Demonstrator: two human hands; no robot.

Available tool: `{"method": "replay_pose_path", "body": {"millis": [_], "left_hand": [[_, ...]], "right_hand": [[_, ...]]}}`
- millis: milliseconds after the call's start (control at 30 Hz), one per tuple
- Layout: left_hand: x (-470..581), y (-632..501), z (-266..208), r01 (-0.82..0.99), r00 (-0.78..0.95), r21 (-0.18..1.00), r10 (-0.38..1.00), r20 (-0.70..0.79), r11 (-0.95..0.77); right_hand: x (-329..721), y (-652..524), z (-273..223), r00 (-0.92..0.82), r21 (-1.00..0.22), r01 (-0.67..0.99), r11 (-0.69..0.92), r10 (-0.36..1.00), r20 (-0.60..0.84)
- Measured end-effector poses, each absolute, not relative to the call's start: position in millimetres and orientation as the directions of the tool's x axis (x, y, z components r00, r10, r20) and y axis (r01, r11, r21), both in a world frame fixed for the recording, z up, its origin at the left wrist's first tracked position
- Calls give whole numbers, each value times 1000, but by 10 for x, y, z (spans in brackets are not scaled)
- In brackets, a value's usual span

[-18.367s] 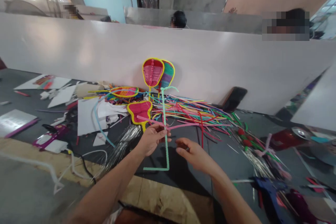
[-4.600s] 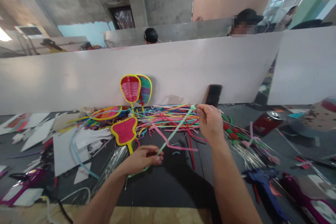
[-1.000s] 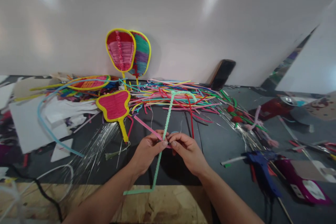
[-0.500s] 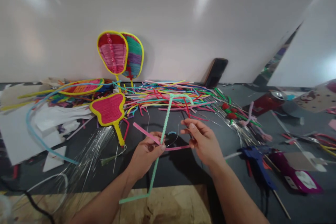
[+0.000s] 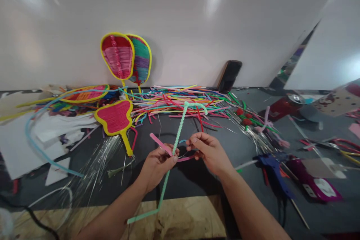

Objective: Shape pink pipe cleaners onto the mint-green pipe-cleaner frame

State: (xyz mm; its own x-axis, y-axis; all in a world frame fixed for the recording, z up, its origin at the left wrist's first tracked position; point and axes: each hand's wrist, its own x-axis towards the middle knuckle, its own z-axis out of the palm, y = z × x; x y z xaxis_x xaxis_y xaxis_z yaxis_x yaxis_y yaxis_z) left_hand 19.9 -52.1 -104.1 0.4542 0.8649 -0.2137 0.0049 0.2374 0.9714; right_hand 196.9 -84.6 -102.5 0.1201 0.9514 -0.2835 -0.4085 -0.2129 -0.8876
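Note:
Between the thumb and fingers of my left hand [image 5: 156, 165] is a mint-green pipe cleaner [image 5: 179, 129], twisted along its upper part, hooked at the top and bent at the bottom. A pink pipe cleaner [image 5: 159, 143] crosses it at that grip; its other end runs toward my right hand [image 5: 210, 153]. The fingers of my right hand are pinched on a thin wire [image 5: 185, 154] that leads back to the crossing. Whether the right fingers also hold the pink end is hidden.
Fan shapes with yellow rims [image 5: 117, 55] lean on the white panel. Loose pipe cleaners [image 5: 157, 101] are heaped at the back, beside a phone [image 5: 230, 76]. To the right lie a blue glue gun [image 5: 274, 174], scissors [image 5: 323, 143] and a red can [image 5: 284, 107].
My right hand has moved left and slightly down, closer to my left hand. The left hand keeps its grip on the crossed pipe cleaners. The whole view has shifted slightly.

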Motion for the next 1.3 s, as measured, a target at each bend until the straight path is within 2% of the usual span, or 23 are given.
{"method": "replay_pose_path", "body": {"millis": [200,433,700,1300], "left_hand": [[198,-520,-1032,72,476,967,844,-248,243],[196,-537,-1061,33,497,947,817,-293,319],[158,-518,-1079,72,443,977,871,-213,202],[174,-510,-1057,51,386,973,895,-226,224]], "right_hand": [[1960,-837,-1042,104,-833,-515,-203,949,-296],[1956,-833,-1052,87,-797,-562,-219,943,-320],[1934,-835,-1033,64,-765,-600,-236,938,-340],[1905,-851,-1120,-16,-810,-507,-293,943,-331]]}}
